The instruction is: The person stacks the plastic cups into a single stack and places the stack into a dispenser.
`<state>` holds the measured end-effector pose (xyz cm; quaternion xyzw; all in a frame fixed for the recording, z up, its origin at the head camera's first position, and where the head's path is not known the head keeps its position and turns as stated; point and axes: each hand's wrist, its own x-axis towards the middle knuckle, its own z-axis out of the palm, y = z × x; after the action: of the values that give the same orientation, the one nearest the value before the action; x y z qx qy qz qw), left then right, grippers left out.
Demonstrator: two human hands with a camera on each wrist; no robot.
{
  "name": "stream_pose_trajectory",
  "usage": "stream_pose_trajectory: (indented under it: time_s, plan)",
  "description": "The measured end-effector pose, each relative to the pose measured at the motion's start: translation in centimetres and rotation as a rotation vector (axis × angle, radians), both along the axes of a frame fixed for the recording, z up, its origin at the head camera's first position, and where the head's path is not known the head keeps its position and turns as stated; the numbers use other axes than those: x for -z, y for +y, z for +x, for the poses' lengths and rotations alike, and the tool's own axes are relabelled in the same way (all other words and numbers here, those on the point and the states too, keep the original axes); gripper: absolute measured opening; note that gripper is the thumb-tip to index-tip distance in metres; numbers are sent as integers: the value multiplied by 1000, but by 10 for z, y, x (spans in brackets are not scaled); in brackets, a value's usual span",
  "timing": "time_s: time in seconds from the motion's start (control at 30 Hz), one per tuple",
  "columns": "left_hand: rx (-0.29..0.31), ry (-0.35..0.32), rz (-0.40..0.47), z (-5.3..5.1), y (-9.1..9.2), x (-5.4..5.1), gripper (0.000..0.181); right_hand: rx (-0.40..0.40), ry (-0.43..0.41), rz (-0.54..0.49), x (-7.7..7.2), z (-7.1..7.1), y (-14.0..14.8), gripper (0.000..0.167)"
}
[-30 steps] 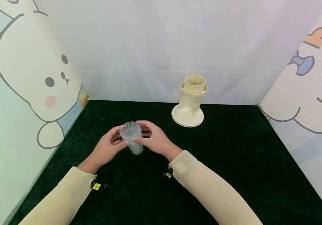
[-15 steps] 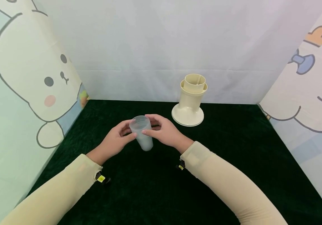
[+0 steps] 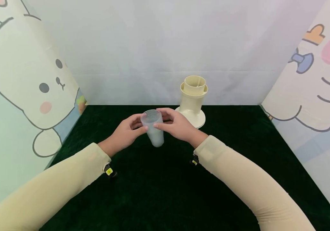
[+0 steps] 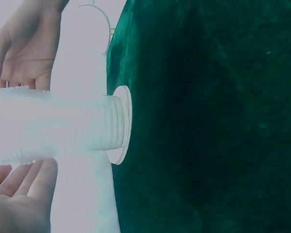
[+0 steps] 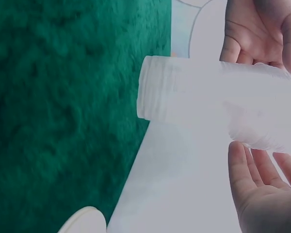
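A stack of nested translucent plastic cups (image 3: 155, 133) is held slightly tilted, rims up, in front of me. My left hand (image 3: 124, 133) grips its left side near the rims, thumb in front and fingers behind. On the opposite side my right hand (image 3: 180, 126) grips it the same way. Both wrist views show the cup stack (image 4: 82, 121) lying sideways across the picture between the two hands, with its pale surface partly washed out. Behind the right hand stands a cream cup holder (image 3: 192, 101) with a round base, partly hidden by that hand.
Dark green cloth (image 3: 153, 192) covers the table. A white curtain (image 3: 142, 48) hangs along its back edge, and cartoon-printed sheets (image 3: 38, 96) flank both sides. In the right wrist view, the cup holder's base (image 5: 85, 223) shows at the bottom edge.
Both hands have carried the cup stack forward and to the right, closer to the cream holder. The view has also shifted slightly.
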<state>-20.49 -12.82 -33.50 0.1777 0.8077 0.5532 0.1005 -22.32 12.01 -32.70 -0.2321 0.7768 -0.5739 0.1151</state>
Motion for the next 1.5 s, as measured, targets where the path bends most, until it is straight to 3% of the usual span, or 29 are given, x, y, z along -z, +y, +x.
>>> stream_pose_trajectory:
  time_s: [0.2,0.37,0.63,0.87,1.13,1.27,1.5]
  plan:
    - [-3,27,-39,-17,13,-21,63,54,20,34,-13,-8,11,68]
    - [-12,24,-9,-26,22,-37,61,85,42,40,-28,-13,16,71]
    - [-10,42,38,-37,39,-46,56,119,41,30,-46,-21,29,70]
    - [-19,62,0,-52,60,-55,58,158,78,43,-55,-30,47,71]
    - [10,117,61,-68,84,-76,57,201,131,22,-75,-42,64,69]
    - [-18,154,52,-76,97,-88,57,257,112,29,-88,-47,73,71]
    - [-52,143,57,-89,122,-105,60,322,117,22,-106,-51,89,71]
